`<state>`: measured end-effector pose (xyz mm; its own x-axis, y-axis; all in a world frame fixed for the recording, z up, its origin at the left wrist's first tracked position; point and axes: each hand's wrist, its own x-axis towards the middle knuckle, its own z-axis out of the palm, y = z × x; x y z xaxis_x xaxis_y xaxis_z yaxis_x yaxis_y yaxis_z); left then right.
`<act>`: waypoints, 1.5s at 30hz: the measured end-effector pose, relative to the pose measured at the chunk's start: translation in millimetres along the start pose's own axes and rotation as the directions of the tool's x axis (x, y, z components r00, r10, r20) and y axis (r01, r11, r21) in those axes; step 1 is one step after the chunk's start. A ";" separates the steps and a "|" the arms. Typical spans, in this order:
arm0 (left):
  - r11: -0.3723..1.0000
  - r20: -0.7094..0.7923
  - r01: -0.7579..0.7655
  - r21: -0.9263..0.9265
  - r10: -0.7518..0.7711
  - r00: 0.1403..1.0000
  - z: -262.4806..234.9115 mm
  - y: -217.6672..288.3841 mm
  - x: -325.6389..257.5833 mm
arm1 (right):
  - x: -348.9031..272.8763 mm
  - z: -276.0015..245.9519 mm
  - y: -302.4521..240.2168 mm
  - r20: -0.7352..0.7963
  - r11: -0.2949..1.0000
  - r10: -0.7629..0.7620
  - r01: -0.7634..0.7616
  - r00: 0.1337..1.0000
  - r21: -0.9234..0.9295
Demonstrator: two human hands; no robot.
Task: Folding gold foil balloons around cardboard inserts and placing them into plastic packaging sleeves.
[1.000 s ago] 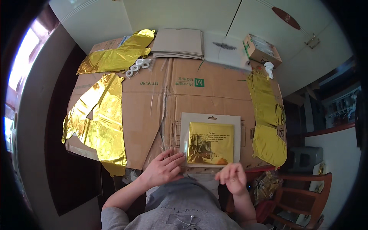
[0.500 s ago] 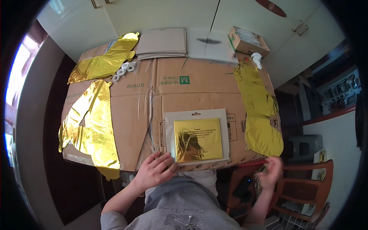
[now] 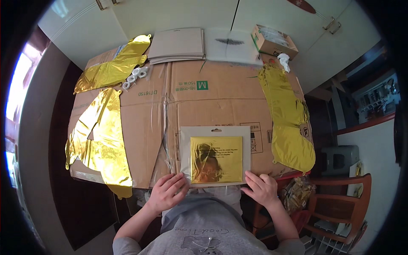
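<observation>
Both hands, left (image 3: pixel 166 192) and right (image 3: pixel 262 188), now rest open at the near corners of the clear flat packet of folded gold foil (image 3: pixel 215 157) on the cardboard-covered table (image 3: pixel 221 102); the right has come back from the chair side, so the packet is steadied again.

Bright window daylight, left; fisheye-dark rim.

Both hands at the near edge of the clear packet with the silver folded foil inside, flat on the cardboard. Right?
Not quite. In the head view the folded foil inside the clear packet is gold, not silver. The left hand and right hand are at its near edge, on the cardboard.
</observation>
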<state>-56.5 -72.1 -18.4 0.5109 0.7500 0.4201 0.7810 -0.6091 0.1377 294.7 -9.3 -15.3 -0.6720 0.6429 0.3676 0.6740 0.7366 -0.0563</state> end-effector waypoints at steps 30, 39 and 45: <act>0.930 -0.178 0.306 -0.203 -0.342 0.923 14.2 14.8 1.1 | -4.1 37.3 -22.2 -0.334 0.923 0.304 -0.189 0.892 0.334; 0.900 -0.196 0.421 -0.109 -0.435 0.879 16.7 24.1 14.1 | 2.6 37.8 -37.5 -0.353 0.919 0.360 -0.261 0.864 0.297; 0.867 -0.130 0.495 -0.056 -0.498 0.857 14.4 21.7 23.0 | -2.0 34.7 -42.0 -0.228 0.780 0.591 -0.476 0.774 0.405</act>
<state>-22.6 -64.3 -18.6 0.0026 0.9130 0.4078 0.9099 -0.1714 0.3779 257.1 -34.2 -45.9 -0.0522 0.8850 0.4626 0.7215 0.3537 -0.5953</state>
